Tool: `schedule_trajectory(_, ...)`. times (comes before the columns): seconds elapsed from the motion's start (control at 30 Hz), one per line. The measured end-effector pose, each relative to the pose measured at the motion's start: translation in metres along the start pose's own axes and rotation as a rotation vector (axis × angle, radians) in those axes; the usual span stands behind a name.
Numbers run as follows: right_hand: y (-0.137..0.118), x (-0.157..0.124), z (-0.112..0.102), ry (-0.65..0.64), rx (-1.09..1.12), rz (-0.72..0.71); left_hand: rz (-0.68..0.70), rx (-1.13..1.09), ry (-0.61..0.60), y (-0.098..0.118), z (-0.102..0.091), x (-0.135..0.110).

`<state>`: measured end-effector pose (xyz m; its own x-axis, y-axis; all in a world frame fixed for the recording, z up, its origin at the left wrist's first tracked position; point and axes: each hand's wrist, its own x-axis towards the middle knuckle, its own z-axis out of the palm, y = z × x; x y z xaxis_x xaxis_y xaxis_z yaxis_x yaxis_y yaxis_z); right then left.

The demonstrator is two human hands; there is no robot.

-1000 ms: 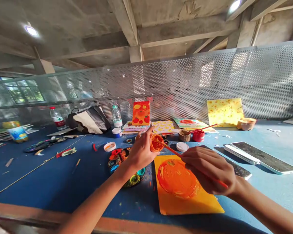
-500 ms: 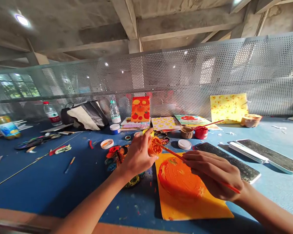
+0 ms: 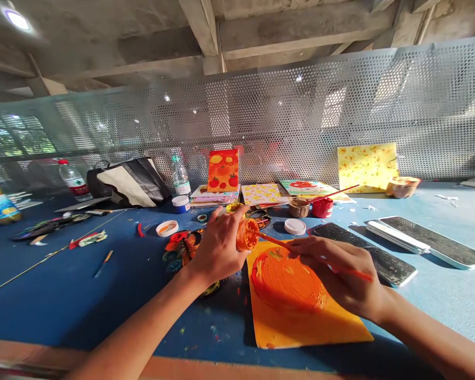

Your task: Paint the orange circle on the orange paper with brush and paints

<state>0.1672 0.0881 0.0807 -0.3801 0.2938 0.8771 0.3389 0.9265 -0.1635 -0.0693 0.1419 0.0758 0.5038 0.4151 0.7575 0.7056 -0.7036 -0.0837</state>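
My left hand point(image 3: 217, 245) grips a small orange paint jar point(image 3: 247, 235), tilted with its mouth toward the brush. My right hand point(image 3: 334, 269) holds a thin paintbrush point(image 3: 275, 242) with a red handle, and the brush's tip reaches the jar's mouth. Below my right hand lies a yellow-orange paper sheet point(image 3: 304, 330) bearing a thickly painted orange round shape point(image 3: 287, 282). My right fingers hover over the shape's right side. The bristles are hidden at the jar's mouth.
A paint-caked palette point(image 3: 182, 250) lies left of the sheet on the blue table point(image 3: 63, 295). Brown and red paint jars point(image 3: 311, 208), a white lid point(image 3: 295, 226), two dark phones point(image 3: 383, 253), painted cards point(image 3: 222, 170), water bottles point(image 3: 181, 177) and a perforated metal fence point(image 3: 261, 105) surround it.
The whole view has shifted, with the table items sliding left and up. My hands stay close together, with the jar still held and the brush tip still at its mouth.
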Motion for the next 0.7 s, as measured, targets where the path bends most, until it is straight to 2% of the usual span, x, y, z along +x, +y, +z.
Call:
schedule_trajectory(0.13, 0.005, 0.000, 0.002, 0.153, 0.227, 0.382, 0.061, 0.048, 0.065, -0.001, 0.001, 0.000)
schedule_trajectory(0.27, 0.013, 0.004, 0.008, 0.280, 0.621, 0.644, 0.096, 0.067, 0.138, 0.001, 0.001, 0.002)
schedule_trajectory(0.37, 0.015, 0.008, 0.012, 0.351, 0.834, 0.784, 0.128, 0.073, 0.191, 0.003, 0.001, 0.003)
schedule_trajectory(0.47, 0.020, 0.009, 0.014, 0.418, 0.941, 0.879, 0.144, 0.086, 0.224, 0.003, 0.001, 0.004)
schedule_trajectory(0.7, 0.040, 0.006, 0.007, 0.550, 1.138, 1.091, 0.056, 0.138, 0.229, -0.008, 0.000, 0.004)
